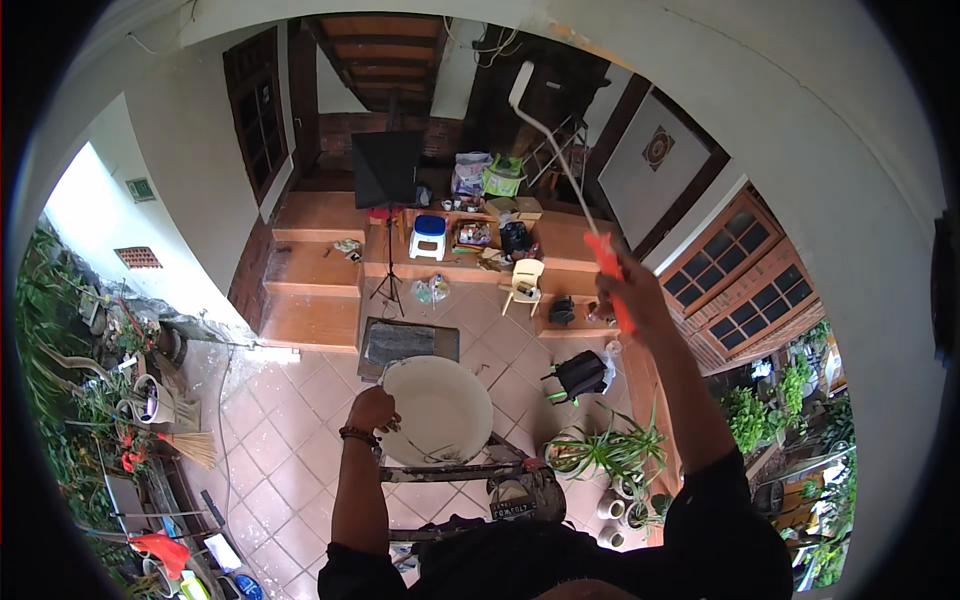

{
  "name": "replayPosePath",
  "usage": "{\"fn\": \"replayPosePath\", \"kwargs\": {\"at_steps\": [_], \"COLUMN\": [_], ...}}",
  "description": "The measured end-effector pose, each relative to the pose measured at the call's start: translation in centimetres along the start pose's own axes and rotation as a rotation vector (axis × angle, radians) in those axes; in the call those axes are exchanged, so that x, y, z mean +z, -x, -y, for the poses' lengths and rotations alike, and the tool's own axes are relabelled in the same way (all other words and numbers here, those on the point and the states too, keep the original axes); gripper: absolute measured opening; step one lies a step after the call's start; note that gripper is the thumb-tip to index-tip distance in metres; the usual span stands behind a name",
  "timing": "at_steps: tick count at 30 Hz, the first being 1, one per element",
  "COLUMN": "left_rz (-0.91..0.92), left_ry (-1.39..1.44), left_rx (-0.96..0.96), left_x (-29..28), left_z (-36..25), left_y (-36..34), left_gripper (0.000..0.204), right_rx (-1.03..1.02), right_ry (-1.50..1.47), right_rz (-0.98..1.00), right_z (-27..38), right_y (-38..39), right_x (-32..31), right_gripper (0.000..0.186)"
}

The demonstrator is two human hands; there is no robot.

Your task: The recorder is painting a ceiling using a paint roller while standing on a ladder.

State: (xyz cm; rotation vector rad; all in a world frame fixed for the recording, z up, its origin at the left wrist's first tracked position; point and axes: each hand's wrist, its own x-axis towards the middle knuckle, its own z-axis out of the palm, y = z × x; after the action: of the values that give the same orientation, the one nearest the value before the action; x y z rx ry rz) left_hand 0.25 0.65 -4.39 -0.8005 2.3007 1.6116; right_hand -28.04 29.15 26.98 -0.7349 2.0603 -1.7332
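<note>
My right hand (630, 290) is shut on the orange handle (610, 262) of a paint roller, whose bent metal rod runs up to a narrow white roller head (521, 85) held high ahead of me. My left hand (375, 410), with dark bracelets at the wrist, is closed at the left rim of a large white basin (445, 390), apparently gripping it. The basin rests on the metal frame of what looks like a ladder top (460, 470), directly in front of my body.
Below are tiled floor (300, 420), orange steps (310, 285), a black lamp stand (385, 165), stools (430, 245), a dark mat (400, 340), a black bag (580, 375) and potted plants (610, 450). A white overhang (820, 100) curves overhead; a broom (190, 445) lies left.
</note>
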Motion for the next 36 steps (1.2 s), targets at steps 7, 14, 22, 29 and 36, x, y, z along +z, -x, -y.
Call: {"fn": "replayPosePath", "kwargs": {"at_steps": [7, 14, 22, 29, 36], "left_rz": [-0.022, -0.020, -0.068, -0.068, -0.044], "left_ry": [-0.376, -0.627, -0.245, -0.210, -0.284], "left_rx": [0.040, 0.143, -0.013, -0.049, 0.122], "left_x": [0.2, 0.0, 1.1, 0.9, 0.8], "left_z": [0.6, -2.7, 1.8, 0.3, 1.6], "left_y": [-0.3, 1.5, -0.6, -0.2, 0.1], "left_gripper": [0.028, 0.027, 0.028, 0.027, 0.029], "right_rx": [-0.007, -0.098, -0.142, -0.148, -0.153], "right_ry": [-0.007, -0.257, -0.609, -0.798, -0.751], "right_rz": [0.033, -0.115, 0.222, 0.237, 0.162], "right_z": [8.9, 13.7, 15.3, 16.9, 17.4], "right_y": [-13.3, -22.8, -29.8, -31.5, -26.9], "right_x": [0.2, -0.4, -3.4, -5.3, -3.1], "right_gripper": [0.022, 0.022, 0.024, 0.020, 0.022]}}
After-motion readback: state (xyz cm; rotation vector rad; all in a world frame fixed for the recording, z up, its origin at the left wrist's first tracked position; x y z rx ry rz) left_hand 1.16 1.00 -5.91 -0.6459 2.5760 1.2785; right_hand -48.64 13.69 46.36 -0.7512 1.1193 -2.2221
